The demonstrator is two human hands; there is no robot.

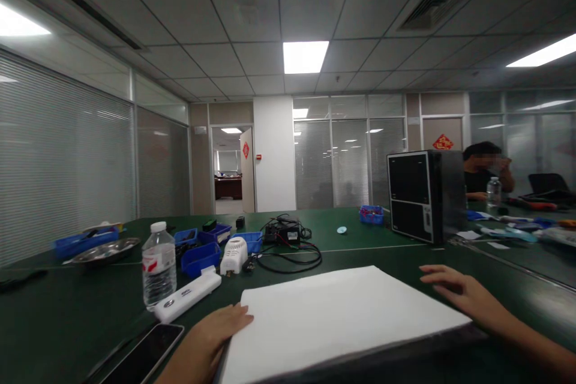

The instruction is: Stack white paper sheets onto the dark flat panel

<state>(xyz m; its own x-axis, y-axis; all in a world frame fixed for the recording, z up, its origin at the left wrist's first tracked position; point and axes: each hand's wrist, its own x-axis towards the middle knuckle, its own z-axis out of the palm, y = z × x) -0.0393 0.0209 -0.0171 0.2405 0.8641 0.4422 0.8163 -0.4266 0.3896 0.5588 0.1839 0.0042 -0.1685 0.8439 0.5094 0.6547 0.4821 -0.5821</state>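
A large white sheet or pad with a dark layer beneath its near edge lies in front of me; I cannot tell if it is a sketchbook. At its left edge my left hand holds the pad, fingertips over the white surface and thumb out of sight. My right hand is open, fingers apart, close to the pad's right corner and holding nothing. Left of my left hand lies a phone with a dark screen. A white power strip or similar long device rests beyond it, beside a water bottle.
Blue bins, a white plastic device and a black adapter with cables lie beyond the pad. A metal tray is at left. A black computer tower stands at right, near a seated person.
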